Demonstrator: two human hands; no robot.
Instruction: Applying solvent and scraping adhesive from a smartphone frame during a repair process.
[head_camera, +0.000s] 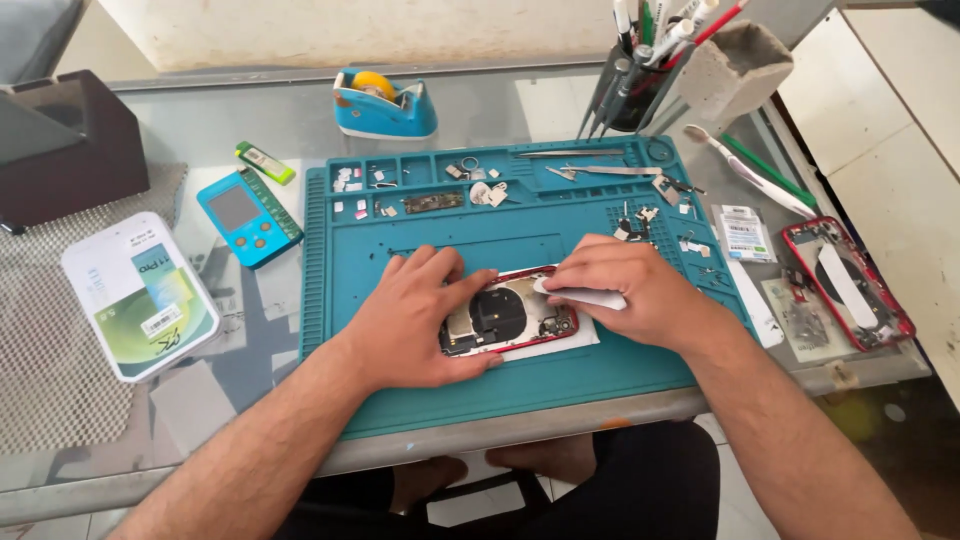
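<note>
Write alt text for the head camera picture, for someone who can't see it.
Two hands work on an opened red phone on a teal mat: the left hand steadies it, the right hand presses a white strip.

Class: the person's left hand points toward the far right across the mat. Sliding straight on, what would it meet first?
The left hand would most likely meet the right hand first, over the opened red phone; their exact heights are unclear.

Blue tape dispenser (384, 104), pen cup (640, 85), teal handheld device (248, 216), perhaps a tester
</note>
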